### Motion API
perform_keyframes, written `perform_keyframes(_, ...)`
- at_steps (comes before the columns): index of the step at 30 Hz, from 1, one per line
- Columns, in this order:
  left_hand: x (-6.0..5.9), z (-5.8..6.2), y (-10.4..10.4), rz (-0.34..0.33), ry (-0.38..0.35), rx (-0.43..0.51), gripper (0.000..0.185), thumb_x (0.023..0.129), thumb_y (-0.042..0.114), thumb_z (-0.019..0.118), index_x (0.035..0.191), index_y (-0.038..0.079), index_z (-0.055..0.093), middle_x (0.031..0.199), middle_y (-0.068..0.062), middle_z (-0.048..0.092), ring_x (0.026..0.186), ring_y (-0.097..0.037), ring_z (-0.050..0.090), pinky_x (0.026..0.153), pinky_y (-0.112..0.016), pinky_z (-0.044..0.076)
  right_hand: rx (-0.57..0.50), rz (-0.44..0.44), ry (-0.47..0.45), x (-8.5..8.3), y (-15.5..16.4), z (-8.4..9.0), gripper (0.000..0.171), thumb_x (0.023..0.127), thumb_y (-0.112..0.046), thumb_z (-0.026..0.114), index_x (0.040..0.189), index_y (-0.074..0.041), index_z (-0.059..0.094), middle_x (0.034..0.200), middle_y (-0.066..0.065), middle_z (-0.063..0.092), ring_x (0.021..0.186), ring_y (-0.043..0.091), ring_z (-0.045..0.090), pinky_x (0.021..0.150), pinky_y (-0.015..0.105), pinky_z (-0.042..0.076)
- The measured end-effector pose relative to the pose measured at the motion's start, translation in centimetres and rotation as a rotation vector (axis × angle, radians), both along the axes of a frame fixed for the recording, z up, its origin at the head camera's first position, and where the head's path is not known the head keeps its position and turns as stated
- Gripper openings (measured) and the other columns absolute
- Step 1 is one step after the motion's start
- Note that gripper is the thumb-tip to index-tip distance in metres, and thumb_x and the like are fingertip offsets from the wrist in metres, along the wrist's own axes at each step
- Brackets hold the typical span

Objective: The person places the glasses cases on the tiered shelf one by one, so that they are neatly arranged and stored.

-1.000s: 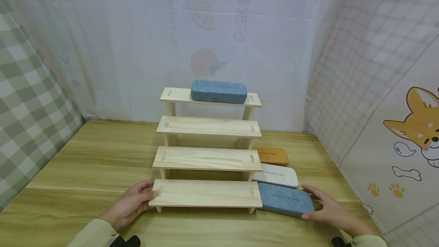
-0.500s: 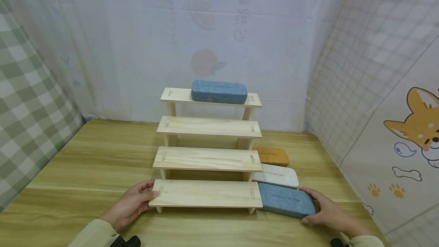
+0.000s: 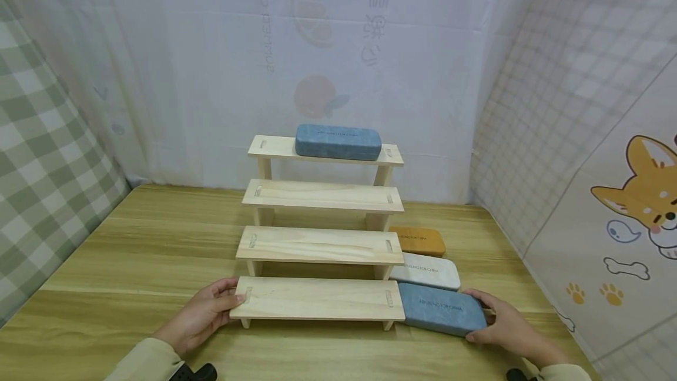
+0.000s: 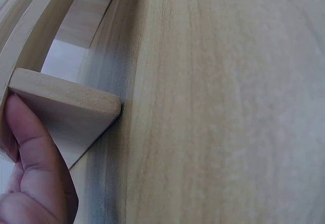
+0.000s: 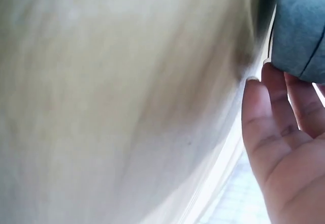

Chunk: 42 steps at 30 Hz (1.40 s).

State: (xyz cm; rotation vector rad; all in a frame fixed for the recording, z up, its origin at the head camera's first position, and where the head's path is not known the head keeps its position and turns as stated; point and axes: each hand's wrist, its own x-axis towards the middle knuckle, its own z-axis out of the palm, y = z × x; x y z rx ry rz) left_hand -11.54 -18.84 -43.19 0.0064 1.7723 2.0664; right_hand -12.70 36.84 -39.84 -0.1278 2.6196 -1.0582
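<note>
A four-step wooden display stand point(image 3: 317, 298) rises from the table in the head view. My left hand point(image 3: 203, 317) grips the left end of its lowest step, thumb on top; in the left wrist view its fingers point(image 4: 38, 158) curl under the board beside a leg. At right, a blue glasses case point(image 3: 441, 309) lies on the table against the lowest step's right end. My right hand point(image 3: 499, 325) holds that case's outer end between thumb and fingers. The right wrist view shows fingertips point(image 5: 274, 74) at the end of the blue case point(image 5: 299, 31). Another blue glasses case point(image 3: 338, 142) rests on the top step.
Behind the held case lie a white glasses case point(image 3: 427, 271) and an orange one point(image 3: 419, 241), both partly hidden by the stand. A white curtain point(image 3: 201, 75) hangs behind the wooden table point(image 3: 158, 240). Patterned cloth point(image 3: 571, 151) borders the right side, green-checked cloth point(image 3: 47, 151) the left.
My right hand has drawn in slightly around the outer end of the blue glasses case. The left hand, the stand and the other cases stay in place.
</note>
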Motion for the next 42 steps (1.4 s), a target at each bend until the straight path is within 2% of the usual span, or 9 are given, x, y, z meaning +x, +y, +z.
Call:
perform_keyframes(6, 0.0, 0.0, 0.0, 0.001, 0.004, -0.004, 0.073, 0.096, 0.007, 0.056, 0.143, -0.020, 0.008, 0.117, -0.009, 0.054, 0.098, -0.011, 0.058, 0.085, -0.027, 0.052, -0.047, 0.005, 0.010, 0.5, 0.6, 0.2, 0.092, 0.069, -0.012, 0.085, 0.141, 0.014, 0.033, 0.138, 0.043, 0.033, 0.113, 0.046, 0.055, 0.078, 0.030, 0.054)
perform_keyframes(12, 0.0, 0.0, 0.0, 0.001, 0.000, -0.004, 0.073, 0.096, 0.007, 0.056, 0.143, -0.020, 0.007, 0.116, -0.009, 0.054, 0.097, -0.011, 0.058, 0.085, -0.027, 0.052, -0.102, 0.001, -0.016, 1.0, 1.5, 0.9, 0.092, 0.074, -0.009, 0.081, 0.143, 0.016, 0.025, 0.138, 0.046, 0.027, 0.109, 0.044, 0.057, 0.075, 0.030, 0.055)
perform_keyframes(22, 0.0, -0.1, 0.0, -0.007, 0.007, -0.002, 0.073, 0.096, 0.007, 0.056, 0.143, -0.020, 0.007, 0.115, -0.007, 0.054, 0.097, -0.011, 0.059, 0.084, -0.027, 0.052, -0.089, -0.019, 0.003, 1.3, 3.2, 2.6, 0.092, 0.081, -0.012, 0.077, 0.146, 0.016, 0.017, 0.143, 0.044, 0.019, 0.114, 0.045, 0.053, 0.076, 0.030, 0.054)
perform_keyframes(26, 0.0, -0.1, 0.0, -0.001, 0.007, -0.002, 0.074, 0.096, 0.007, 0.056, 0.143, -0.020, 0.006, 0.116, -0.008, 0.054, 0.097, -0.011, 0.059, 0.085, -0.027, 0.052, -0.090, -0.034, 0.082, 1.0, 3.3, 3.4, 0.086, 0.081, -0.009, 0.076, 0.147, 0.010, 0.024, 0.141, 0.035, 0.031, 0.107, 0.014, 0.060, 0.074, 0.029, 0.055)
perform_keyframes(29, 0.0, -0.2, 0.0, -0.002, 0.008, -0.002, 0.074, 0.096, 0.007, 0.056, 0.143, -0.020, 0.006, 0.116, -0.009, 0.054, 0.097, -0.011, 0.058, 0.085, -0.027, 0.052, -0.103, -0.040, 0.134, 0.8, 3.2, 4.1, 0.080, 0.082, -0.007, 0.075, 0.147, 0.000, 0.030, 0.140, 0.029, 0.035, 0.096, -0.009, 0.054, 0.072, 0.029, 0.055)
perform_keyframes(32, 0.0, -0.2, 0.0, -0.006, 0.010, -0.002, 0.074, 0.096, 0.008, 0.055, 0.143, -0.020, 0.006, 0.117, -0.009, 0.054, 0.098, -0.011, 0.059, 0.085, -0.027, 0.052, -0.125, -0.031, 0.163, 0.4, 3.1, 4.9, 0.077, 0.083, -0.006, 0.074, 0.147, -0.009, 0.032, 0.135, 0.014, 0.043, 0.095, -0.012, 0.053, 0.070, 0.029, 0.055)
perform_keyframes(36, -0.1, -0.2, -0.1, -0.011, 0.012, -0.003, 0.073, 0.096, 0.008, 0.055, 0.143, -0.020, 0.006, 0.117, -0.009, 0.054, 0.098, -0.011, 0.058, 0.085, -0.027, 0.052, -0.111, 0.003, 0.231, -0.2, 2.6, 6.1, 0.075, 0.083, -0.005, 0.074, 0.146, -0.003, 0.033, 0.125, -0.012, 0.043, 0.098, -0.010, 0.052, 0.071, 0.025, 0.054)
perform_keyframes(39, -0.1, -0.2, -0.1, -0.011, 0.011, -0.003, 0.073, 0.096, 0.008, 0.055, 0.143, -0.020, 0.006, 0.118, -0.009, 0.054, 0.098, -0.011, 0.058, 0.085, -0.028, 0.052, -0.088, 0.030, 0.273, -0.8, 2.1, 7.2, 0.077, 0.082, -0.004, 0.074, 0.145, 0.004, 0.030, 0.124, -0.010, 0.044, 0.098, -0.009, 0.052, 0.071, 0.023, 0.052)
perform_keyframes(42, -0.1, -0.2, -0.1, -0.006, 0.008, -0.003, 0.072, 0.096, 0.007, 0.055, 0.143, -0.020, 0.007, 0.116, -0.009, 0.054, 0.098, -0.011, 0.059, 0.085, -0.027, 0.052, -0.093, 0.037, 0.271, -1.4, 1.4, 8.3, 0.079, 0.082, -0.004, 0.074, 0.146, 0.005, 0.028, 0.124, -0.003, 0.045, 0.097, -0.007, 0.053, 0.071, 0.024, 0.053)
